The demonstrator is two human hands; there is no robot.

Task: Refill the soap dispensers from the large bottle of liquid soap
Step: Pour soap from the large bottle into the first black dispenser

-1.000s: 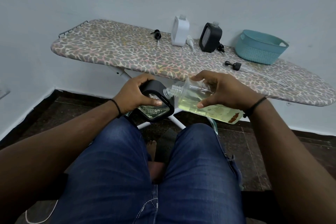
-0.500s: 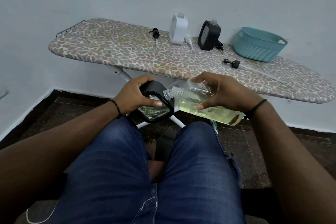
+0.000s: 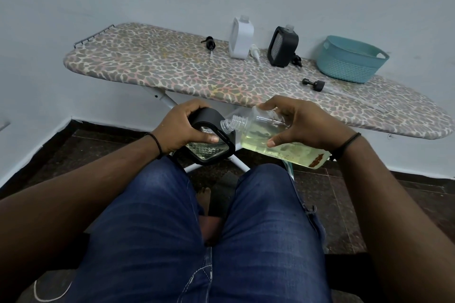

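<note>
A pale wall backs one leopard-print ironing board [image 3: 172,69] across the upper frame, carrying two dispensers, one white [image 3: 240,38] and one black [image 3: 282,47], one teal basket [image 3: 350,63] at upper right, and four loose pump heads: one black [image 3: 209,43] left of the white dispenser, one white [image 3: 254,53] beside it, one black [image 3: 297,60] by the black dispenser, one black [image 3: 314,84] nearer the front edge. At mid-frame, above two denim-clad knees, the left hand [image 3: 181,130] has its grip curled round a third, black dispenser [image 3: 210,139]. The right hand [image 3: 302,122] grips one clear soap bottle [image 3: 261,135] of yellowish liquid, tilted, its open neck at the dispenser's top.
</note>
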